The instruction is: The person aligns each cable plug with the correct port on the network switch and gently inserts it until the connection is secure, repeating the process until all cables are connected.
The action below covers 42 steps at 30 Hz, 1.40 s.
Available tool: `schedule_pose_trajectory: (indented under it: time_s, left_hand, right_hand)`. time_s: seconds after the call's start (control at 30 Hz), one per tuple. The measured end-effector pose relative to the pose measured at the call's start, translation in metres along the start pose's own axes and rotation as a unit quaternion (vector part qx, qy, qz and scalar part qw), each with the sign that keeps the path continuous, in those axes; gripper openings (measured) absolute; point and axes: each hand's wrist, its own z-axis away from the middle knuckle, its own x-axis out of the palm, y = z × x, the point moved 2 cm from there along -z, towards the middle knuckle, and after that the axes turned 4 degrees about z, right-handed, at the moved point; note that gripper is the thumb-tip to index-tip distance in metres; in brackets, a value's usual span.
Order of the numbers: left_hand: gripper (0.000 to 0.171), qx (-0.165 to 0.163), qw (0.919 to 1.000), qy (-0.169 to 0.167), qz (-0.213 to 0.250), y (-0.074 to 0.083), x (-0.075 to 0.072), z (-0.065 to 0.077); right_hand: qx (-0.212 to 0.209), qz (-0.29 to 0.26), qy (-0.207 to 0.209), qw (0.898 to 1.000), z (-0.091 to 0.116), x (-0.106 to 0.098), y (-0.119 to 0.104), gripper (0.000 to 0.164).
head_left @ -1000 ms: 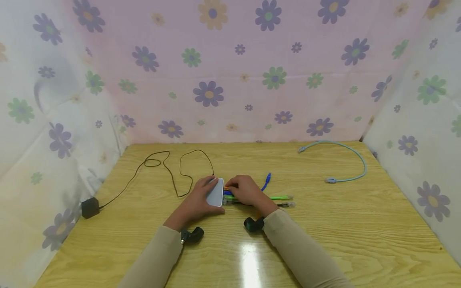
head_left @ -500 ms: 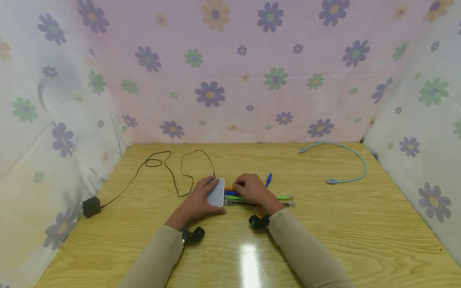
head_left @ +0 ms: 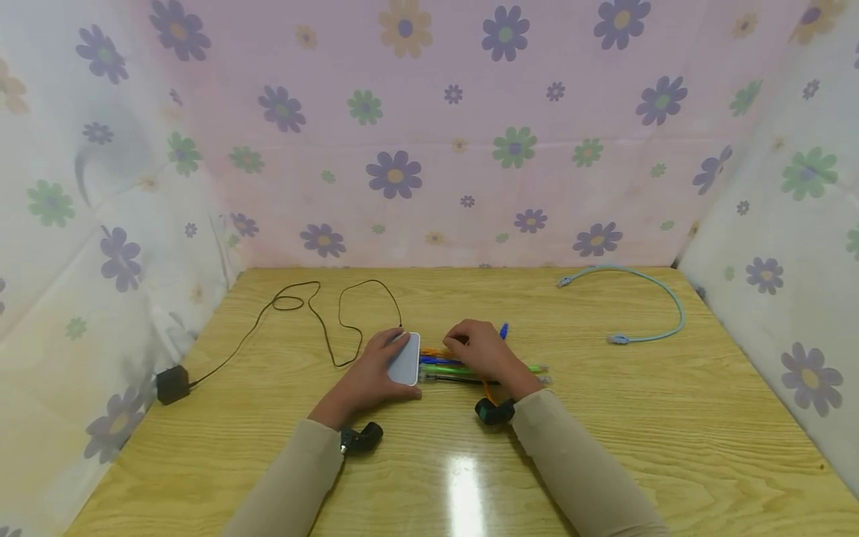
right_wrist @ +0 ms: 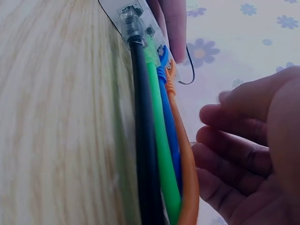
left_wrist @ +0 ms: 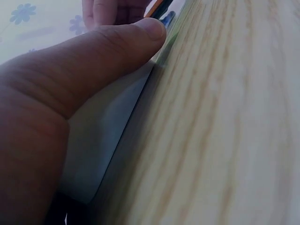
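Observation:
A small white network switch [head_left: 405, 362] lies on the wooden table, with my left hand [head_left: 365, 380] gripping it between fingers on the far edge and thumb on the near edge. Plugged into its right side are a black network cable [right_wrist: 145, 140], a green cable [right_wrist: 158, 117], a blue cable [right_wrist: 172, 122] and an orange cable [right_wrist: 187, 154], side by side. My right hand [head_left: 488, 350] hovers just over these cables, fingers loosely curled. In the right wrist view its fingertips are beside the orange cable with nothing between them.
A black power adapter [head_left: 173, 385] lies at the table's left side, its thin cord [head_left: 323, 328] looping to the switch's back. One loose light-blue network cable [head_left: 681, 317] curves at the back right. Flowered cloth [head_left: 416, 134] walls the table's back and sides.
My right hand has drawn back to the right from the switch, off the orange plug, uncovering more of the cables. The left hand keeps its hold on the switch.

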Motion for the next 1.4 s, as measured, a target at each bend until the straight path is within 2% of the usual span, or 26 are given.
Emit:
schedule_pose_trajectory:
  time_s: [0.27,0.63,0.93,1.13,1.4]
  left_hand:
    - [0.109,-0.002,1.0000,-0.004,0.002,0.002,-0.002,-0.001]
    - [0.109,0.000,0.9999,-0.011,0.005,0.006,-0.005,-0.001]
    - [0.109,0.002,0.9999,-0.012,-0.004,0.005,-0.005,-0.002]
    - [0.109,0.001,0.9999,-0.015,-0.001,0.005,-0.006,-0.002]
    - [0.109,-0.004,0.9998,-0.017,0.009,0.005,-0.008,-0.002]
  right_hand:
    - [-0.009,0.001,0.037,0.999,-0.001,-0.005,0.004,0.030]
    - [-0.025,0.009,0.090,0.996,0.003,-0.014,0.008,0.032]
    - [-0.015,-0.008,0.103,0.995,0.010,-0.020,0.019,0.031]
    - [0.012,-0.013,0.099,0.995,0.016,-0.027,0.030,0.034]
    - [0.014,0.007,0.126,0.992,0.021,-0.038,0.047,0.037]
